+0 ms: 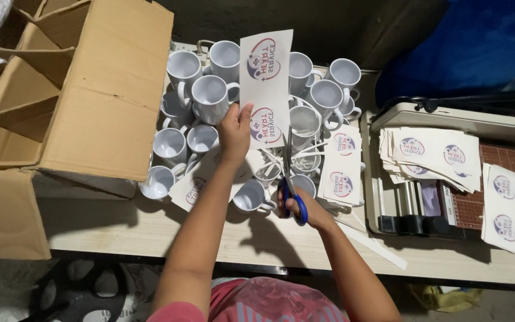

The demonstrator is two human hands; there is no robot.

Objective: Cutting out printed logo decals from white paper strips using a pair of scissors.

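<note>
My left hand (235, 132) holds up a white printed sheet (265, 83) with two round purple and red logos, pinching its lower left edge. My right hand (301, 209) grips blue-handled scissors (291, 192), whose blades point up at the sheet's bottom edge. Both hands hover over a crowd of several white mugs (210, 95) standing on the table. Thin white paper strips (305, 152) lie across the mugs just right of the scissors.
An open cardboard box (90, 89) fills the left side. Cut printed sheets (341, 167) lie on the mugs at right. A paper trimmer (448, 197) at right carries stacks of printed sheets (436, 155). The table's front edge (150, 247) runs below.
</note>
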